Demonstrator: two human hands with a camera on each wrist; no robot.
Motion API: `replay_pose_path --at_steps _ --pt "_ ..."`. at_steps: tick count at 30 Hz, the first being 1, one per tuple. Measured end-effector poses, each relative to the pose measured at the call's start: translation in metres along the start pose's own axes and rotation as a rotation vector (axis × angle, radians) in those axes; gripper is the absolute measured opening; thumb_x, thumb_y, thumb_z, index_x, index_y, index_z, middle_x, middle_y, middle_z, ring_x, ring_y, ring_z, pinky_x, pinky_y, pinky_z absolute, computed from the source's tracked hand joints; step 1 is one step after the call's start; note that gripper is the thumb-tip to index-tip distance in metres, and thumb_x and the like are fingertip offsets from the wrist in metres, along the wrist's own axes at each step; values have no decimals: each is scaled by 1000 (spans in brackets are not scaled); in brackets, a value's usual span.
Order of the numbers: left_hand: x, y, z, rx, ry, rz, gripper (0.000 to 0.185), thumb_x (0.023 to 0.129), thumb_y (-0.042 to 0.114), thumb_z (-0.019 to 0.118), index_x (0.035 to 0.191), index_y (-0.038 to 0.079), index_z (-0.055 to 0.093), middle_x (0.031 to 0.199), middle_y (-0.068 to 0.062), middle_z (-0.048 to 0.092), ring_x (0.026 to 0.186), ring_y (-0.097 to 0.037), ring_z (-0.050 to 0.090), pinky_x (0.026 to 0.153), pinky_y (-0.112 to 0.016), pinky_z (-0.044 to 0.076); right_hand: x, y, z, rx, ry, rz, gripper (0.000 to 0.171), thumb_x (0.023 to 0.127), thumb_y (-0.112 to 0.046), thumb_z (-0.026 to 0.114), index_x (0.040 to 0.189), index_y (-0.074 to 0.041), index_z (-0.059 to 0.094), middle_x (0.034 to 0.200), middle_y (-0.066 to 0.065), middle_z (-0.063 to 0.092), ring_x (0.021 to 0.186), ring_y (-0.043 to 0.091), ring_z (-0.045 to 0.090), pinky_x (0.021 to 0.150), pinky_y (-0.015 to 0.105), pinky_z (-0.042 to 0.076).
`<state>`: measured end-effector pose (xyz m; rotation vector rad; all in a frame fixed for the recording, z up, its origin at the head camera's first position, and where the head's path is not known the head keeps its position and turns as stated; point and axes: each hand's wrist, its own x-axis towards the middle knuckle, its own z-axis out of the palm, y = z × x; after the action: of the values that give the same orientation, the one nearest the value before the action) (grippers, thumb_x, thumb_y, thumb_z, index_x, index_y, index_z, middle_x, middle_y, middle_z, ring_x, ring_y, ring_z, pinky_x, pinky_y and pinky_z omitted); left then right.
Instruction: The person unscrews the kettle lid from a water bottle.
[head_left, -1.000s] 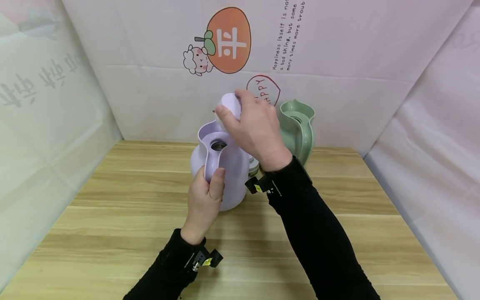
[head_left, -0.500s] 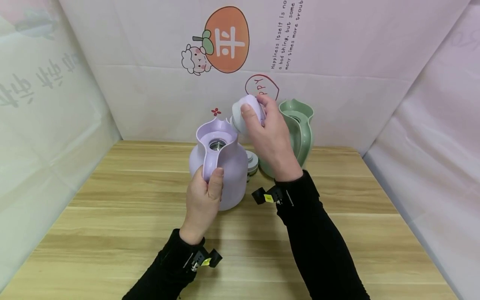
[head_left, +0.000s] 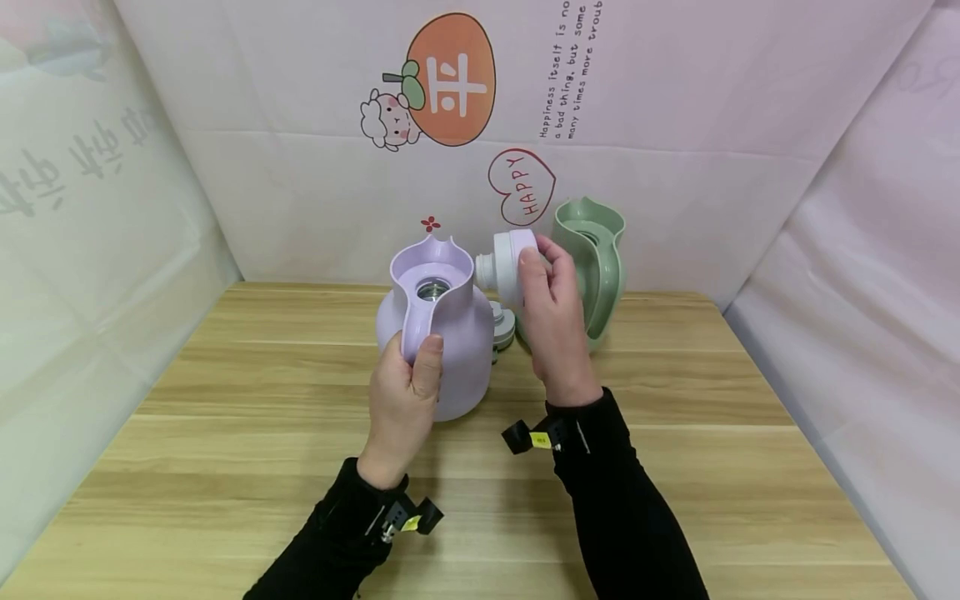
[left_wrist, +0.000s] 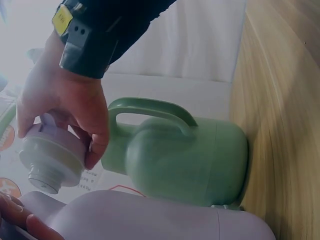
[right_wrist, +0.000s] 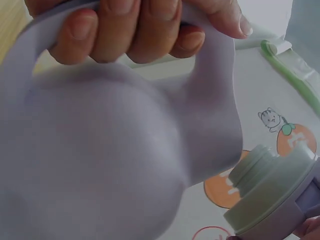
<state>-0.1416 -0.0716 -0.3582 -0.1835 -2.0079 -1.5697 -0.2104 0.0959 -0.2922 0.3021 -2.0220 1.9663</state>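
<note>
while my left hand [head_left: 405,392] grips the lilac plastic jug's [head_left: 438,333] handle, my right hand [head_left: 551,321] clasps its white screw stopper [head_left: 504,265] before the green plastic jug [head_left: 596,267].

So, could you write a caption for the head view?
Left hand grips the purple jug handle; right hand holds its lid beside it.

Lid [head_left: 508,265]: was lifted off above the purple jug's [head_left: 438,333] mouth, then carried right and down, tipped onto its side.
Right hand [head_left: 551,321]: moved with it, lower and nearer the green jug [head_left: 600,267].
</note>
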Motion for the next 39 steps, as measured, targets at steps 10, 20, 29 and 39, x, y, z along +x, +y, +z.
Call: replay_pose_path --at_steps 10,20,29,39 --pt "0 -2 -1 13 22 23 37 107 38 58 95 3 59 68 -5 56 57 -17 55 52 -30 45 -9 28 2 365 -13 81 43 113 -45 38 133 -9 50 114 7 55 99 20 55 84 31 50" --pt "4 -4 -3 63 68 87 55 106 52 54 98 -2 61 72 -11 59 61 -20 56 54 -31 46 -13 49 0 591 -19 264 49 111 -53 34 134 -15 53 122 6 53 108 20 53 92 31 50" --pt "8 -8 -7 76 82 92 61 105 57 52 96 -2 60 73 -11 58 61 -20 56 54 -31 46 -15 60 -2 695 -45 341 52 109 -59 34 135 -17 52 127 6 52 110 19 54 95 29 49" --pt "14 -14 -12 88 122 86 64 104 61 52 94 -2 59 67 -10 55 54 -18 54 50 -30 43 -14 69 2 763 -36 436 53 111 -57 31 139 -18 53 132 7 54 117 20 58 100 32 51"
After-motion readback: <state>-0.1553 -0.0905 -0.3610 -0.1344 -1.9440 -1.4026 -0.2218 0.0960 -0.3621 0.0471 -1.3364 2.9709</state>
